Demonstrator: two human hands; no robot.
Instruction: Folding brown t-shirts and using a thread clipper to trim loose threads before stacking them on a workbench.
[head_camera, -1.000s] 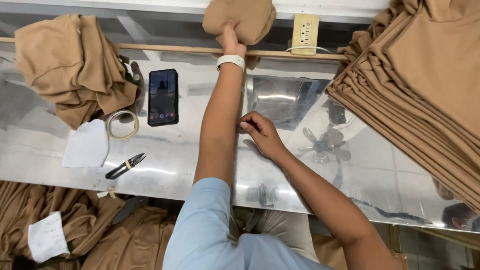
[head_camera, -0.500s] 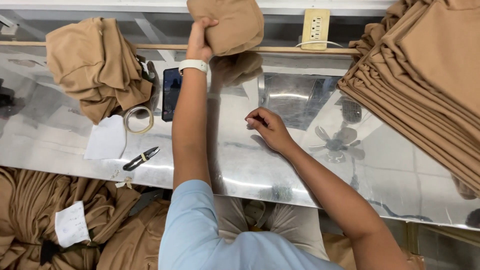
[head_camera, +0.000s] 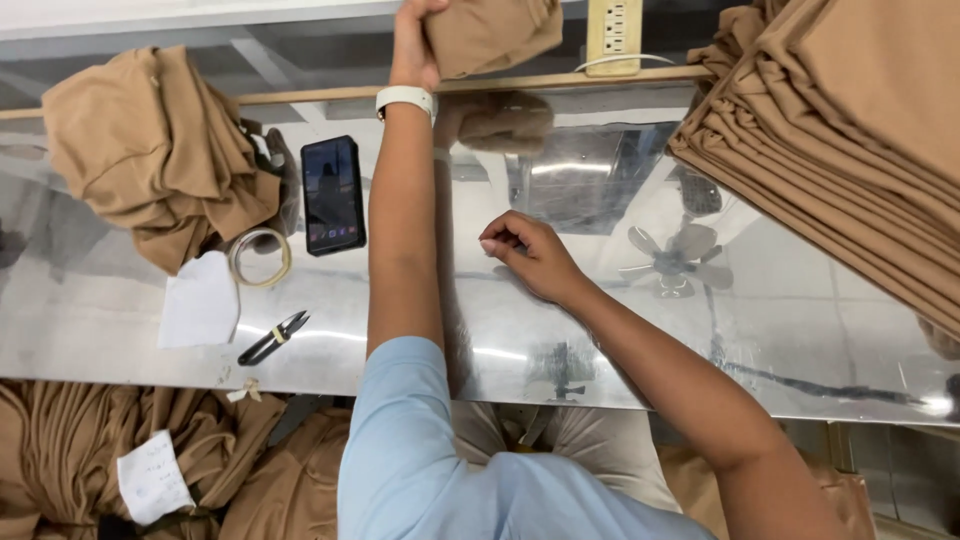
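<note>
Reflective sheet-metal table. On it: crumpled tan garment heap, black smartphone, tape roll ring, white paper slip, black thread snips, stacked folded tan garments.

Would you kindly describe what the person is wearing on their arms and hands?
The left arm comes out of a short light-blue sleeve and is bare below it, with a white band around the wrist. The right arm is bare as far as it shows. Both hands, left hand and right hand, are gloveless, and no rings show.
</note>
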